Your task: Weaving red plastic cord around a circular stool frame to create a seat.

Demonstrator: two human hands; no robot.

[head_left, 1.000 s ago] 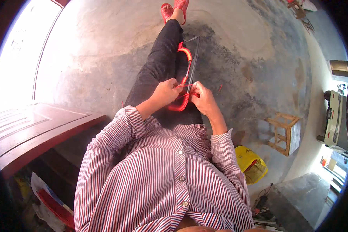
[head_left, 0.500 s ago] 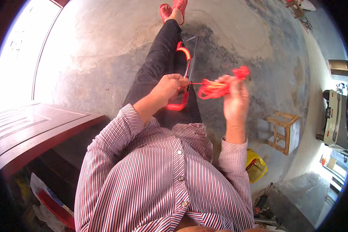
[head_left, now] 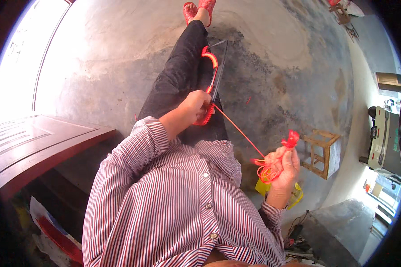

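A thin dark wire frame (head_left: 223, 66) lies along my black-trousered legs. One of its bars curves and is wrapped in red cord at the upper bend (head_left: 214, 58) and the lower bend (head_left: 205, 119). My left hand (head_left: 195, 105) is closed around the frame just above the lower bend; its fingertips are partly hidden. From there a single red strand (head_left: 240, 129) runs taut, down and to the right. It leads to my right hand (head_left: 288, 171), closed on a looped bundle of red cord (head_left: 267, 173). A red tuft of the bundle sticks out above the fist.
A small wooden stool (head_left: 323, 153) stands on the concrete floor to the right. Behind my right forearm is a yellow bag (head_left: 296, 196). At left is a dark red panelled wooden surface (head_left: 44, 138). A pale vehicle (head_left: 381, 138) shows at the far right.
My right hand has swung down and right with the cord bundle, and the strand from the frame is now longer and straight. The left hand stays at the frame, slightly lower.
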